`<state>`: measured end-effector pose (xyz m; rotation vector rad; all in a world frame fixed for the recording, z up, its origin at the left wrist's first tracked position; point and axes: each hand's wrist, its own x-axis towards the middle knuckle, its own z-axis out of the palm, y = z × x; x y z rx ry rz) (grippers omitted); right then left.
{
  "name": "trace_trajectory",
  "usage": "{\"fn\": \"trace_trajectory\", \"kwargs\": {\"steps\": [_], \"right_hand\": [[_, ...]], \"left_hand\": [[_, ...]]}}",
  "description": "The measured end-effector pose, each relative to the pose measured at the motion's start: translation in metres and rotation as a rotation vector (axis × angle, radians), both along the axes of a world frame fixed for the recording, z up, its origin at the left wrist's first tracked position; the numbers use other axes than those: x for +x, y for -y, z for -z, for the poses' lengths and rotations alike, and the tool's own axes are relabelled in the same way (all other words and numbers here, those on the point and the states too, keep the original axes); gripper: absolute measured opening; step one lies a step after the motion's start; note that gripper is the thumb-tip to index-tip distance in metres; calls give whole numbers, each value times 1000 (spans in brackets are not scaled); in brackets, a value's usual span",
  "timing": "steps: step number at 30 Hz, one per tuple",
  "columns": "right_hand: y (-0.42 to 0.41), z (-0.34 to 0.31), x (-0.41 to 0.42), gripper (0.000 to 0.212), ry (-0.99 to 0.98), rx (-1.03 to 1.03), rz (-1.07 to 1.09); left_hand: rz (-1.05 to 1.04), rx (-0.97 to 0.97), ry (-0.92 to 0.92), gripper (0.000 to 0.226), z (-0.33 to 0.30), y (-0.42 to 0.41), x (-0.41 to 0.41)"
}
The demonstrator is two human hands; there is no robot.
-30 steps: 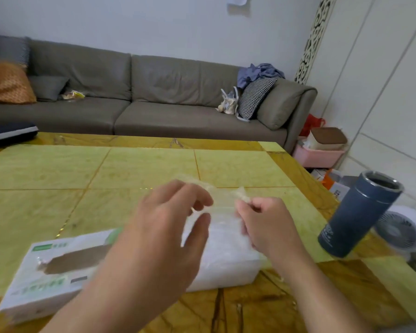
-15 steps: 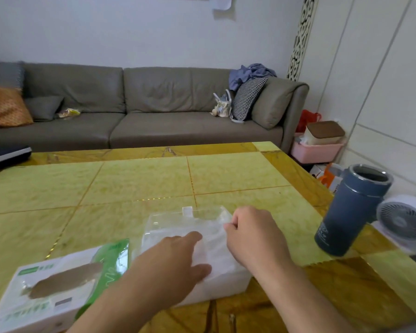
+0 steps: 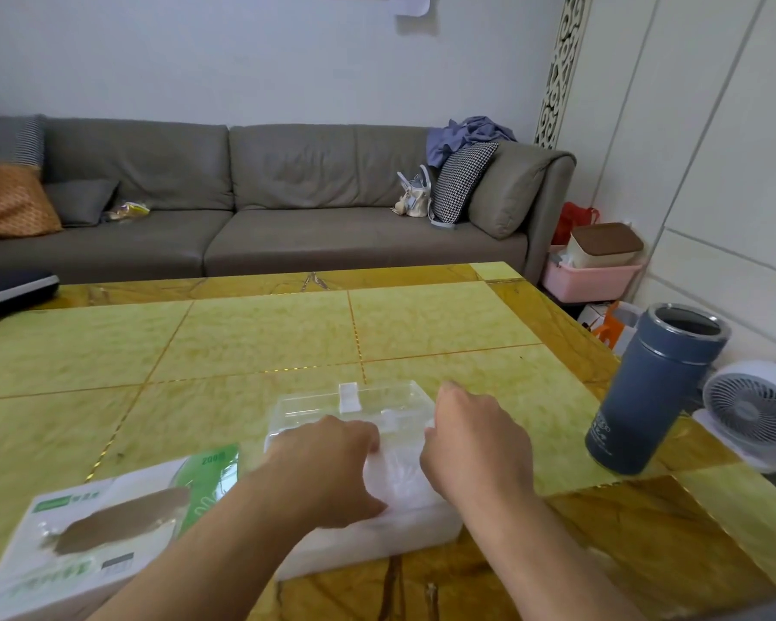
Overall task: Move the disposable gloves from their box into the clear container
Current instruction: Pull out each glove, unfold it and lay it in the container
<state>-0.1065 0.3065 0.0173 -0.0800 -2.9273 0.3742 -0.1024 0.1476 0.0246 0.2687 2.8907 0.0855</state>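
The clear container (image 3: pixel 440 526) stands near the table's front edge, its lid (image 3: pixel 350 403) swung open toward the back. White disposable gloves (image 3: pixel 397 479) fill it. My left hand (image 3: pixel 328 468) presses down on the pile, thumb spread along the near side. My right hand (image 3: pixel 473 441) reaches into the container's right side with its fingers bent down out of sight among the gloves. The white and green glove box (image 3: pixel 86 540) lies flat at the lower left, its torn brown opening facing up, touched by neither hand.
A dark blue open flask (image 3: pixel 650 392) stands near the table's right edge. A small white fan (image 3: pixel 753 410) sits on the floor beyond it. A dark flat object (image 3: pixel 14 289) lies at the table's far left. A grey sofa runs behind the table (image 3: pixel 265 342).
Both hands came down from holding a glove above the container and now lie in it on the pile. The camera has tilted up a little.
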Motion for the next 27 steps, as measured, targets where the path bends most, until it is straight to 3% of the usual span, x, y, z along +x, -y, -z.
{"fn": "trace_trajectory", "kwargs": {"steps": [4, 7, 10, 12, 21, 24, 27], "right_hand": [[2, -10, 5, 28, -51, 9, -63], [9, -18, 12, 19, -88, -60, -278], [18, -18, 13, 12, 56, -176, -360], [18, -14, 10, 8, 163, -115, -357], [18, -13, -4, 45, 437, 131, -354], [21, -16, -11, 53, 549, 197, -356], [27, -17, -22, 65, 644, 257, -342]], "left_hand": [[23, 10, -7, 58, 5, 1, -4], [43, 5, -31, 54, 11, 2, -8], [87, 12, -54, 48, 11, 0, -8], [77, 54, -48, 51, 13, 3, -8], [94, 113, 199, 58, -6, 18, -8], [81, 13, 239, 81, -12, 25, -10], [71, -125, 201, 84, -13, 22, -9]]}}
